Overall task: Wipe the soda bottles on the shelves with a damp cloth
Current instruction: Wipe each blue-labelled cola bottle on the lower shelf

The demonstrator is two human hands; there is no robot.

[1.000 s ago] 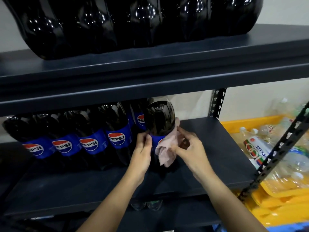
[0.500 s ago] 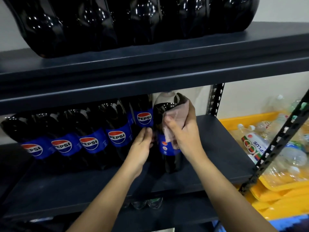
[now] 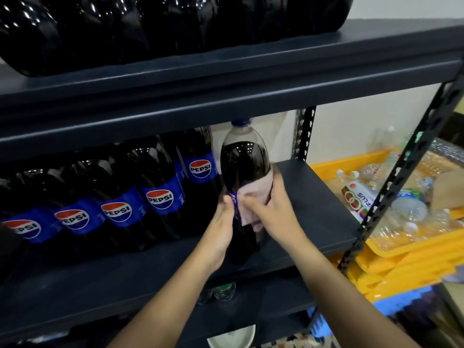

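I was looking down at both hands on the middle shelf (image 3: 313, 197). One soda bottle (image 3: 244, 167) stood upright at the right end of the row, near the front of that dark shelf. It had a blue cap and dark drink inside.

My left hand (image 3: 221, 229) held the bottle on its left side, by the blue label. The fingers were curled round the bottle and pressed close together. My right hand (image 3: 273, 209) pressed the pink cloth (image 3: 256, 197) against the middle of the bottle. Its fingers were wrapped round the cloth and the bottle, close together, and the thumb lay across the front. The cloth covered most of the label, and a loose bit hung down under my hand.

To the left stood a row of Pepsi bottles (image 3: 160, 194), side by side, with their red, white and blue labels facing me. The nearest one stood just beside the bottle I held, a little further back. On the top shelf (image 3: 351, 54) sat more dark bottles (image 3: 150, 28), touching each other.

To the right, past the black shelf post (image 3: 401, 172), there were yellow trays (image 3: 401, 252) stacked up. Clear plastic bottles (image 3: 391, 209) lay in a pile in the top tray. Under the middle shelf I saw a white bowl (image 3: 231, 339), partly hidden.
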